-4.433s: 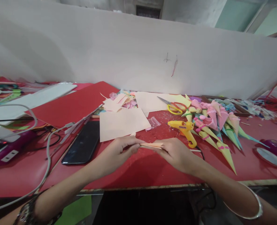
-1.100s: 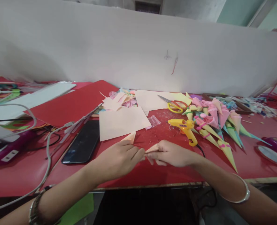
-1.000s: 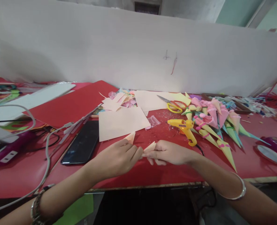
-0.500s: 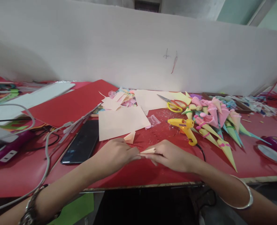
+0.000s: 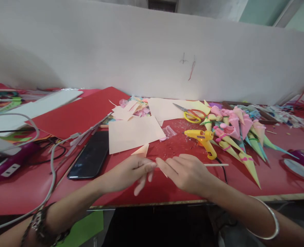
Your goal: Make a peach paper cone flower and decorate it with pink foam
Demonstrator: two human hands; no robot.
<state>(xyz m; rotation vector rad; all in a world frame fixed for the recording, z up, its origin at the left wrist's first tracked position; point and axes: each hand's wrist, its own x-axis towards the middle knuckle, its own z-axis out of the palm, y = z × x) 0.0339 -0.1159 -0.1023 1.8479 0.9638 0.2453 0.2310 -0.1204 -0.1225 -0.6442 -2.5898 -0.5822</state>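
Note:
My left hand [image 5: 133, 173] and my right hand [image 5: 186, 173] meet fingertip to fingertip above the red table. A piece of cream paper is mostly hidden between them, with only a sliver showing under my right fingers. My left thumb and forefinger pinch at its left end while the other fingers hang loose. The fingers of my right hand are curled over. From behind that hand a thin pale stick [image 5: 217, 165] sticks out to the right. A small folded cream paper [image 5: 141, 150] lies just beyond my left hand.
Cream sheets [image 5: 135, 134], scissors [image 5: 193, 115] and a yellow glue gun [image 5: 202, 139] lie ahead. Pink and yellow paper cones [image 5: 233, 127] are heaped on the right. A black phone [image 5: 90, 157], red card [image 5: 77, 115] and a white cable [image 5: 53, 164] are on the left.
My right hand has turned over, its fingers now covering the folded cream paper. The thin stick has come into view at its right. My left thumb now shows on top.

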